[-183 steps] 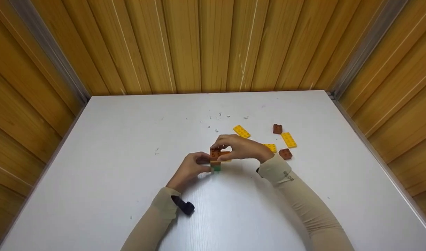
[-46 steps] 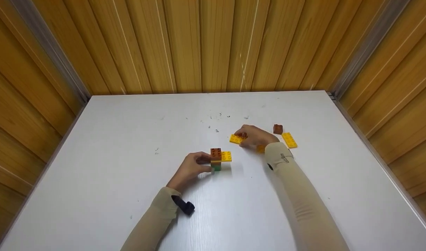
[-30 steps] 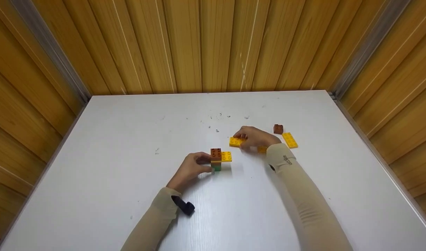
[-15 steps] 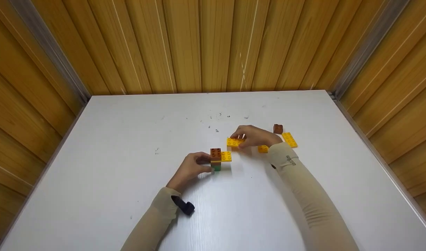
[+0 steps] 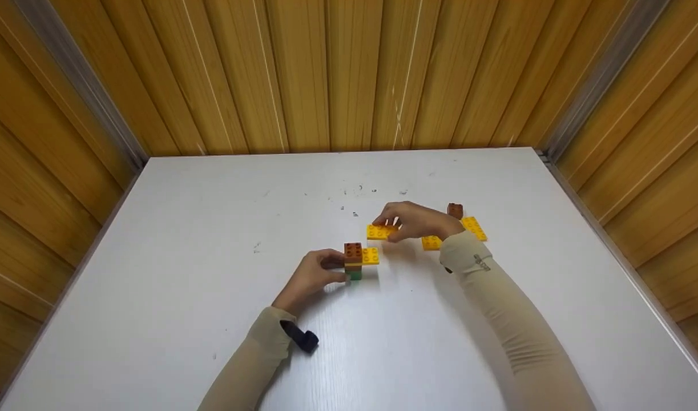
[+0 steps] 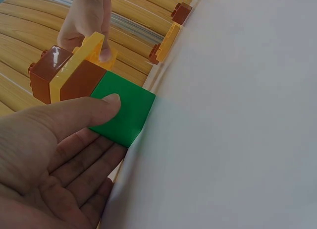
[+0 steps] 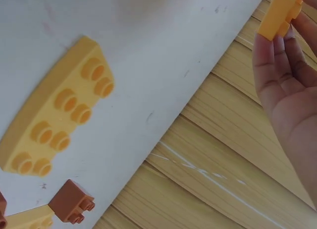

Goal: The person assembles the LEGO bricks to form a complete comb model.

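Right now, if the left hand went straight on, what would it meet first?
The brick stack, which the left hand holds. Beyond it, perhaps the yellow piece in the right hand, though depth and exact line are unclear.

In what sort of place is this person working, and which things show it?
Probably a small indoor work booth, though its purpose is uncertain. Wood-patterned panels rise on three sides, metal strips run up two corners, and a white table bears a stack of toy bricks.
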`<state>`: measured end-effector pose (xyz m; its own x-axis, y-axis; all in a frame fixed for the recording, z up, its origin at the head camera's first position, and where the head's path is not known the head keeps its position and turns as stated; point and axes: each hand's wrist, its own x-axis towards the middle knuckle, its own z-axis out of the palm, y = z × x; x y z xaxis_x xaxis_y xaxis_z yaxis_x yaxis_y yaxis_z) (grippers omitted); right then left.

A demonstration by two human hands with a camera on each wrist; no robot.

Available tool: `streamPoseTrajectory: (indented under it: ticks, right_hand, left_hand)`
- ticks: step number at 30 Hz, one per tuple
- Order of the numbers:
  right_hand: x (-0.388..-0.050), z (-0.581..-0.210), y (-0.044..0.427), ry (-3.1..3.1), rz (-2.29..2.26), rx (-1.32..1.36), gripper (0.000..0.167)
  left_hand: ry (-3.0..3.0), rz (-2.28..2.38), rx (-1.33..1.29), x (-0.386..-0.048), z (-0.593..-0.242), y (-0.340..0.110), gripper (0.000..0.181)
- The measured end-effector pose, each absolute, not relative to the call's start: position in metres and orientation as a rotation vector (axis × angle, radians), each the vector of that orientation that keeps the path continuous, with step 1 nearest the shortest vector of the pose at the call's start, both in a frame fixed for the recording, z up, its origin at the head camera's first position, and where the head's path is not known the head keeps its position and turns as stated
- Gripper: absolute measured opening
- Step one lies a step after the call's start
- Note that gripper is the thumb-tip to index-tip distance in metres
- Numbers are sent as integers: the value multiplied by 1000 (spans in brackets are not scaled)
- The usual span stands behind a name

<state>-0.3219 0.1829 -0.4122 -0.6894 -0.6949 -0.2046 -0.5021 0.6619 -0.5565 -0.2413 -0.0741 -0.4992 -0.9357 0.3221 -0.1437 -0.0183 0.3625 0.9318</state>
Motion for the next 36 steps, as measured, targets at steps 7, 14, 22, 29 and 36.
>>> streamPoseTrajectory:
  ticks: [7, 14, 22, 29, 36]
  right_hand:
    - [-318, -406, 180, 2460, -678, -967, 42]
    - [-311, -397, 176, 2435, -716, -1038, 42]
    - [-305, -389, 171, 2427, -682, -1107, 43]
    - [-298, -385, 165, 2411, -685, -1143, 42]
    - [-294, -384, 158, 2391, -672, -1157, 43]
  left_hand:
    - [2324, 1604, 282, -241, -499, -75, 42]
    - [2325, 1597, 272, -242, -500, -74, 41]
    - [2335, 1595, 287, -242, -502, -74, 39]
    - [2332, 1582, 255, -243, -501, -73, 40]
    - [2329, 1597, 287, -243, -502, -74, 40]
